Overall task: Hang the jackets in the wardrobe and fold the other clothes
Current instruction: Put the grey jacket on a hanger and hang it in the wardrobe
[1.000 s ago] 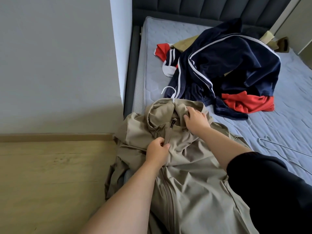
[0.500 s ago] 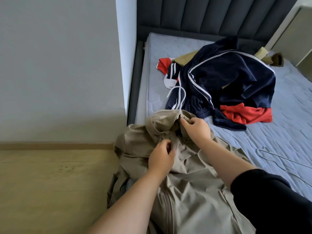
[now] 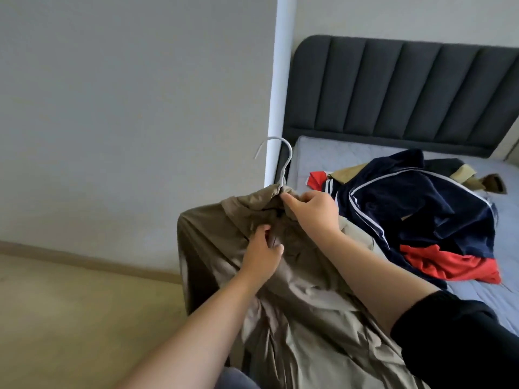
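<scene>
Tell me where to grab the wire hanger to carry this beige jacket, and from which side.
Grip the wire hanger by its straight neck, just above the collar of the beige jacket, coming from the right. The hook opens leftward, and the right hand pinches the collar there while the left hand holds the front.

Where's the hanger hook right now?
Head view, centre: the hanger hook sticks out of the collar of the beige jacket, just above the right hand, against the white wall corner left of the bed.

Beige jacket (image 3: 295, 304) on hanger (image 3: 282, 164), lifted, draping down
</scene>
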Tool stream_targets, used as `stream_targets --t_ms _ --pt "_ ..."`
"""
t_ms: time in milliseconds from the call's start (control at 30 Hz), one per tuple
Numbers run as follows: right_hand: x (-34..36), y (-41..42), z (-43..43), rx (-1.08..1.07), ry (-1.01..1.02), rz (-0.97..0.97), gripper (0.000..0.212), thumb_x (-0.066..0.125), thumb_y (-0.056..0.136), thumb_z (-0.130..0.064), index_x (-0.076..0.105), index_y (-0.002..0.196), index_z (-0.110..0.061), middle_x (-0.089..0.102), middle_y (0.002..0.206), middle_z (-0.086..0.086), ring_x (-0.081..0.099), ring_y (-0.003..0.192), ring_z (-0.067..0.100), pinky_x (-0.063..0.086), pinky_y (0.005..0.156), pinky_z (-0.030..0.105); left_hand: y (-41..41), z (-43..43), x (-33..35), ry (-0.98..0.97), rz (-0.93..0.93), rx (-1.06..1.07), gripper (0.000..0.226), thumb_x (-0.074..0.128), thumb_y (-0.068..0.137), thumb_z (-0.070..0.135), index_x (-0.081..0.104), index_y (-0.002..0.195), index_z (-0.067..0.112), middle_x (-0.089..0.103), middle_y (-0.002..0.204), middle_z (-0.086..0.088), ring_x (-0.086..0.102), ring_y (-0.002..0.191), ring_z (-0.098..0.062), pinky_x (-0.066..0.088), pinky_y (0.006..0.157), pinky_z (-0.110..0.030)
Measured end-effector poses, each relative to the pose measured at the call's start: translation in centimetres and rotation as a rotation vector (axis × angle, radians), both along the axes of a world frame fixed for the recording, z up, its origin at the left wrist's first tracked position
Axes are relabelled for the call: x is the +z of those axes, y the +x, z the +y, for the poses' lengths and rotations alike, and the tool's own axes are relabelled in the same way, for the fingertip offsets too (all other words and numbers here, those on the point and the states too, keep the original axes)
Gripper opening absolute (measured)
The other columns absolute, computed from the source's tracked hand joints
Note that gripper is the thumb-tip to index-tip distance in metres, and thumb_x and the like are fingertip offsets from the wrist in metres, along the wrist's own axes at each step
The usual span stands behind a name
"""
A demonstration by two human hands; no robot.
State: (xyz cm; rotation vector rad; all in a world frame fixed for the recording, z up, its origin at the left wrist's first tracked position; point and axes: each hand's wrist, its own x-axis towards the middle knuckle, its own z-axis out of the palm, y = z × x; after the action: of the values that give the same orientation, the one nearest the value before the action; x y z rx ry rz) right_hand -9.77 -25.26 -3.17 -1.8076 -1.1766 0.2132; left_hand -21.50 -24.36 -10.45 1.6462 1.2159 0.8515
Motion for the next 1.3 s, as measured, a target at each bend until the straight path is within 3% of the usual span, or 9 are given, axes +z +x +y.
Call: stream_targets --t_ms 133,267,467,567,767,900,1067,1167,1300 --pt "7.4 -5.3 1.1 0.099 0.136 -0.031 0.042 0.069 0.077 -0.051 0.051 0.051 -0.023 0.050 0.051 -0.006 0.049 0.054 0.011 0.037 0.051 0.022 -4.3 1.2 6.6 0.144 -0.077 0.190 0.056 0.067 0.078 0.015 0.042 0.128 0.015 0.057 0.119 -0.003 0.056 0.108 -0.018 0.045 0.092 -0.030" --pt "13.8 -10.7 1.6 0.176 0.255 -0.100 0.050 0.071 0.075 -0.050 0.044 0.048 -0.018 0.043 0.046 -0.005 0.043 0.052 0.017 0.037 0.059 0.029 -10.0 2.2 12.7 0.277 -0.046 0.338 0.020 0.060 0.081 0.009 0.050 0.094 0.021 0.063 0.091 0.000 0.061 0.096 -0.024 0.038 0.073 -0.020" --pt "20.8 -18.3 2.7 0.261 0.378 -0.230 0.052 0.068 0.077 -0.051 0.040 0.049 -0.017 0.045 0.048 -0.005 0.036 0.053 0.013 0.026 0.069 0.032 -18.0 2.5 20.3 0.453 -0.026 0.455 0.008 0.062 0.082 0.008 0.059 0.087 0.013 0.065 0.089 -0.004 0.061 0.094 -0.024 0.038 0.073 -0.019" --pt "24.0 -21.0 3.9 0.215 0.442 -0.100 0.053 0.067 0.078 -0.051 0.040 0.049 -0.015 0.043 0.048 -0.003 0.038 0.056 0.025 0.029 0.069 0.033 -21.2 2.2 24.1 0.589 -0.021 0.533 0.014 0.062 0.082 0.007 0.052 0.079 0.016 0.060 0.079 0.000 0.061 0.086 -0.025 0.034 0.063 -0.022" --pt "27.7 -24.6 6.1 0.210 0.467 0.147 0.054 0.066 0.080 -0.049 0.038 0.051 -0.013 0.040 0.048 0.003 0.043 0.059 0.031 0.034 0.067 0.033 -25.2 1.2 26.0 0.724 -0.026 0.623 0.008 0.061 0.082 0.009 0.061 0.089 0.005 0.067 0.086 -0.010 0.061 0.088 -0.032 0.046 0.074 -0.038" --pt "27.0 -27.0 6.9 0.347 0.325 0.140 0.052 0.068 0.080 -0.047 0.042 0.050 -0.012 0.044 0.051 0.004 0.048 0.061 0.028 0.036 0.063 0.031 -29.4 0.0 23.3 0.464 0.415 0.418 0.018 0.060 0.089 0.032 0.063 0.083 0.015 0.067 0.086 -0.006 0.064 0.089 -0.027 0.041 0.066 -0.026" --pt "23.9 -30.2 7.1 0.523 0.224 0.156 0.046 0.071 0.080 -0.037 0.048 0.051 -0.011 0.045 0.051 0.004 0.044 0.056 0.020 0.032 0.054 0.028 -36.8 -1.8 25.6 1.159 0.606 0.837 0.018 0.061 0.085 0.022 0.066 0.097 0.010 0.061 0.101 -0.007 0.055 0.097 -0.028 0.045 0.083 -0.039" --pt "23.0 -32.1 6.8 0.640 0.230 0.190 0.039 0.073 0.079 -0.032 0.052 0.056 -0.008 0.046 0.057 0.008 0.043 0.060 0.020 0.033 0.058 0.028 -40.3 -1.7 28.2 0.896 0.848 0.868 0.038 0.054 0.092 0.034 0.052 0.125 0.014 0.053 0.128 -0.006 0.044 0.122 -0.027 0.032 0.102 -0.040" --pt "22.9 -34.5 6.0 0.790 0.280 0.174 0.037 0.075 0.078 -0.026 0.057 0.062 0.002 0.043 0.059 0.008 0.039 0.059 0.018 0.030 0.056 0.027 -42.9 -2.1 29.1 0.726 0.978 0.705 0.024 0.045 0.097 0.032 0.052 0.085 0.013 0.067 0.099 -0.011 0.059 0.094 -0.033 0.039 0.069 -0.033"
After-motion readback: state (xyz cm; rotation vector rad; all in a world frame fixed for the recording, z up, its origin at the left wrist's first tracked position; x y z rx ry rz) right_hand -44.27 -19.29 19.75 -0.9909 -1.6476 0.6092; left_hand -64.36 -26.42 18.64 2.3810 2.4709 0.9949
